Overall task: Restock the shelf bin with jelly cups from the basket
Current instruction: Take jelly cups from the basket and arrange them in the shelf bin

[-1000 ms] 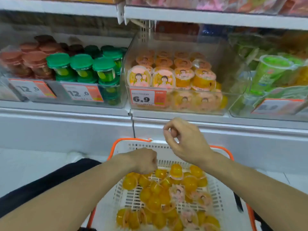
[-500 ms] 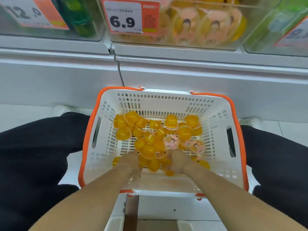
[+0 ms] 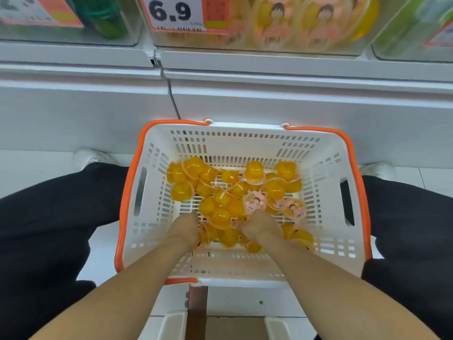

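Jelly cups [image 3: 221, 214] lie in a loose orange heap on the floor of the white basket [image 3: 326, 153], most of them on their sides or dome up, a few showing the pink printed lid. The heap spreads from the near wall to about the middle, thicker on the right.

Both my hands are down in the near part of the heap. My left hand [image 3: 184, 228] is curled with knuckles up at the left edge of the pile; my right hand [image 3: 260, 225] is curled in the same way, just beside the pink-lidded cups. I see the backs only, so for each grip I cannot tell if the fingers already pinch a cup or only rest among them.

Above and beyond the basket stands the shelf bin [image 3: 257, 45], clear-walled, with the 6.9 price tag [image 3: 186, 14] on its front. It sits a little right of centre, so I judge the right hand has the shorter way up. The lift must go up and forward over the far rim.
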The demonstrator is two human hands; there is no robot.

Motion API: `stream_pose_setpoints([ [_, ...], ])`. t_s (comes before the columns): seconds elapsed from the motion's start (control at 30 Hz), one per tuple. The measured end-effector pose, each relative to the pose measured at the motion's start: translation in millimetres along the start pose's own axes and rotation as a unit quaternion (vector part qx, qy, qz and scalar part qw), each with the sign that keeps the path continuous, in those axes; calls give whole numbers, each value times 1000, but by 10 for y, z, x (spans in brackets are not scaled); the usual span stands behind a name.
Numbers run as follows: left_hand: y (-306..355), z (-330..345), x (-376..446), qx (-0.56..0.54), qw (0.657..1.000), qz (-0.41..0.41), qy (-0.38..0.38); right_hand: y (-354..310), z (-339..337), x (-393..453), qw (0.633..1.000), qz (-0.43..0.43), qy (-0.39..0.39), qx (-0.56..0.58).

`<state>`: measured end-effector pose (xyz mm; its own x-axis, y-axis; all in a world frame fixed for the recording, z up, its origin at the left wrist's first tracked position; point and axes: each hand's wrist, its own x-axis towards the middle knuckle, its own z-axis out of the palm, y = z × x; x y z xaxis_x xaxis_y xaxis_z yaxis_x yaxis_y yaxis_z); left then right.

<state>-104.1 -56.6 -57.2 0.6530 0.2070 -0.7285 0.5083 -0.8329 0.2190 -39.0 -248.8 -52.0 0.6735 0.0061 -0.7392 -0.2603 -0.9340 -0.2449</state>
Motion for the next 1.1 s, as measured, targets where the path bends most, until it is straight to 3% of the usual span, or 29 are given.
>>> stream_pose_setpoints([
  [0.17, -136, -110, -35, -58, 997, -28, 43, -120, -59, 16, 989, 75, -60, 109],
  [0.27, -147, -314, -52, -106, 994, -23, 23, -105, -249, 23, 985, 80, -98, 117],
  [0.33, -115, -483, -93, -195, 980, -23, -7, -124, -449, 1, 980, 66, -136, 131],
  [0.4, -106, -606, -158, -379, 922, -18, -75, -198, -720, -72, 973, 42, -175, 147],
  [0.5, 41, -739, -299, -605, 777, 9, -172, -373, -1246, -245, 971, -15, -179, 157],
  [0.7, 637, -927, -536, -783, 557, 150, -231, -770, -2291, -878, 968, -164, -95, 167],
  [0.77, 832, -1049, -640, -797, 510, 194, -258, -889, -2515, -1135, 966, -210, -48, 144],
  [0.83, 1048, -1227, -801, -789, 501, 230, -270, -953, -2692, -1378, 961, -245, -8, 125],
  [0.9, 1252, -1463, -990, -777, 519, 235, -269, -948, -2840, -1529, 952, -269, 7, 144],
  [1.03, 1545, -2006, -1273, -688, 652, 248, -200, -895, -3110, -1664, 930, -315, 42, 184],
  [1.1, 1628, -2261, -1378, -650, 698, 259, -151, -918, -3231, -1702, 916, -346, 78, 186],
])
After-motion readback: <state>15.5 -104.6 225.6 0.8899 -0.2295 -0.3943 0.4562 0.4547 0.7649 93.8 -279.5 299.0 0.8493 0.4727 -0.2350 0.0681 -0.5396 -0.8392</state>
